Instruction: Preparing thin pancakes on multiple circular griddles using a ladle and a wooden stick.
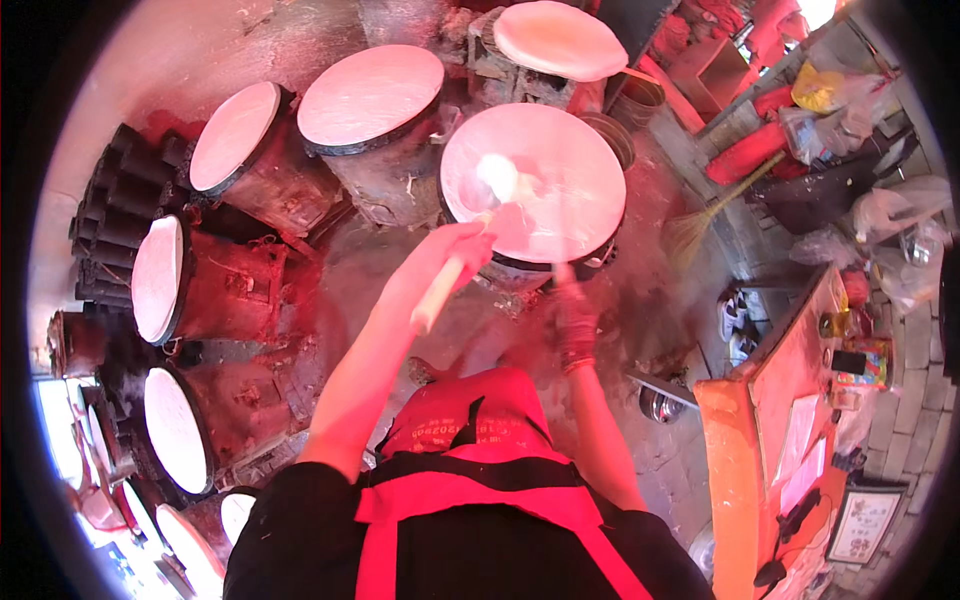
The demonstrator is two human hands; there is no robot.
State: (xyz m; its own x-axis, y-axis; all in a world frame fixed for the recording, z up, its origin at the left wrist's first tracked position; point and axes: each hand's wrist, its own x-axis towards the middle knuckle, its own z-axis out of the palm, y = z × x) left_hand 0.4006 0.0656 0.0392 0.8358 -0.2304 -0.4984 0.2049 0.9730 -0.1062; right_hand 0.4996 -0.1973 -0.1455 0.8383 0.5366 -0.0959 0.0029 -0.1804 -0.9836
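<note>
Before me stands a round griddle (pixel 589 195) with a pale surface, on a drum-like stove. My left hand (pixel 459 251) grips a pale rod-like handle (pixel 437 296) at the griddle's near left edge. Beyond that hand a bright white, blurred round thing (pixel 496 176) is over the griddle; whether it joins the handle I cannot tell. My right hand (pixel 576 319), in a dark reddish glove and blurred, is closed around a thin tool at the near right rim. The tool's far part (pixel 562 225) blurs across the griddle, so its shape is unclear.
More drum stoves with pale round tops curve around the left, among them a large one (pixel 371 97). Dark cylinders (pixel 139 187) are stacked by the left wall. A flat pale round (pixel 559 37) lies beyond the griddle. At right are a straw broom (pixel 697 225) and an orange-sided table (pixel 727 465).
</note>
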